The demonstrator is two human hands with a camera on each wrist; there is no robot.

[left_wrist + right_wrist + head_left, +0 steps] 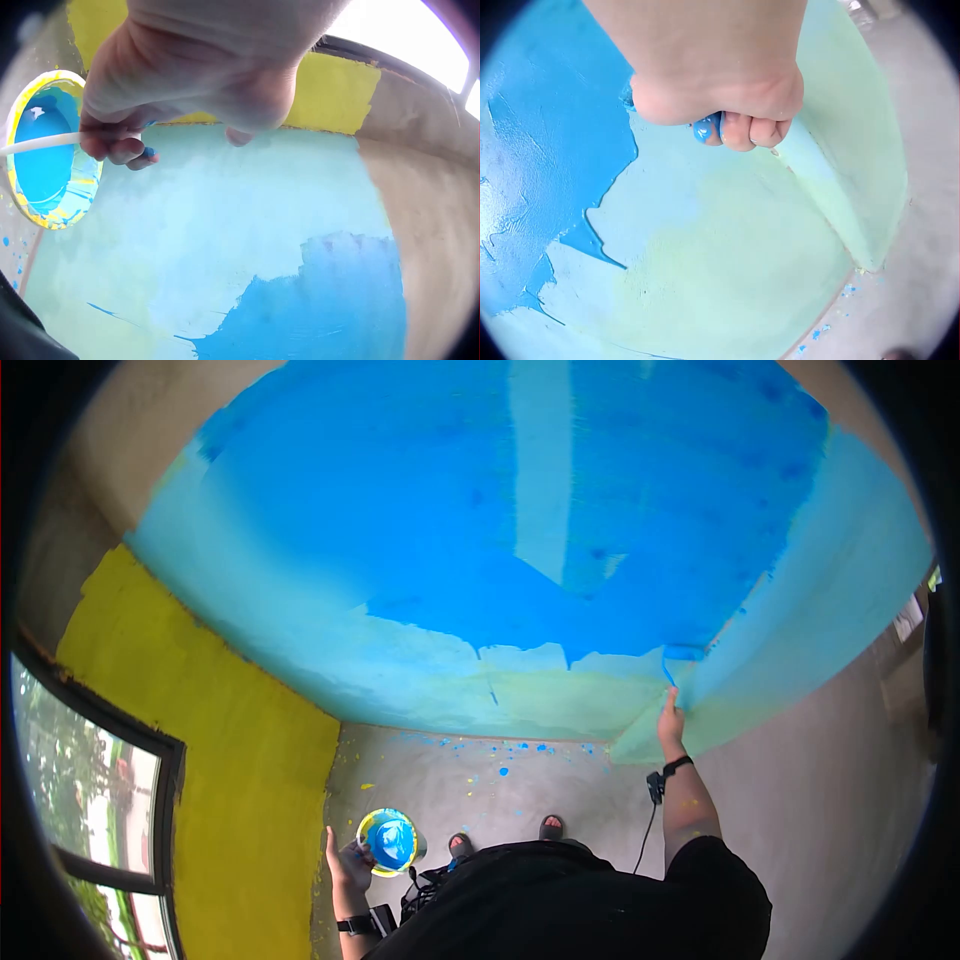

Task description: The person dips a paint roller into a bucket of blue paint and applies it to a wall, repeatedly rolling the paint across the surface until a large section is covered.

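The right hand grips the handle of a paint roller, whose head lies against the wall at the lower edge of the bright blue paint. In the right wrist view, curled fingers of the right hand, one smeared blue, hide most of the tool. Low on the left, the left hand holds a bucket of blue paint with a yellow-streaked rim. The left wrist view has the left hand with its fingers curled round the white bucket handle, the bucket hanging beside it.
The wall is pale blue-green below the blue area, with a pale vertical strip above. A yellow wall and a window stand at left. Paint spots dot the grey floor, near the person's sandalled feet.
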